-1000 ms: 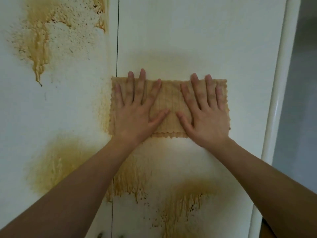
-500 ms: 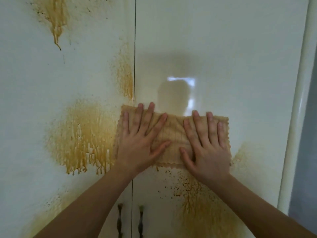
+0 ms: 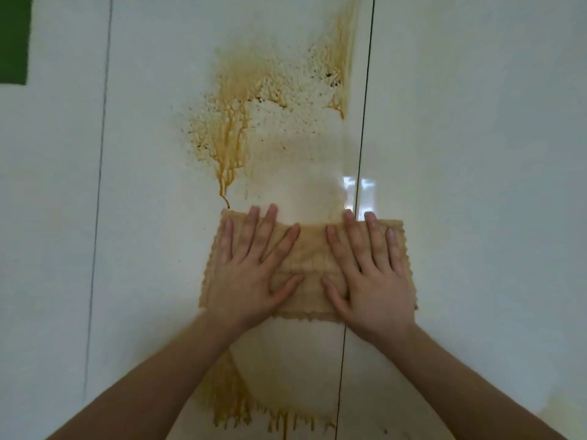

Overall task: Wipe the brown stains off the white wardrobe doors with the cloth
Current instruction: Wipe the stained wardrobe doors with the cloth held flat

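A tan, stained cloth (image 3: 311, 258) lies flat against the white wardrobe doors (image 3: 476, 154), across the seam between two doors. My left hand (image 3: 251, 268) presses its left half with straight spread fingers. My right hand (image 3: 368, 274) presses its right half the same way. A large brown stain (image 3: 254, 100) with drips spreads on the door above the cloth. Another brown stain (image 3: 232, 404) with drips shows below my left forearm. A smeared, paler streak runs between the two stains.
A dark door seam (image 3: 362, 122) runs top to bottom just right of centre, and another seam (image 3: 100, 185) at the left. A green patch (image 3: 12, 39) sits at the top left corner.
Both hands have slid the cloth up and to the left, from the right door to across the seam. The view has risen; the door handles are out of view and the upper stain is centred.
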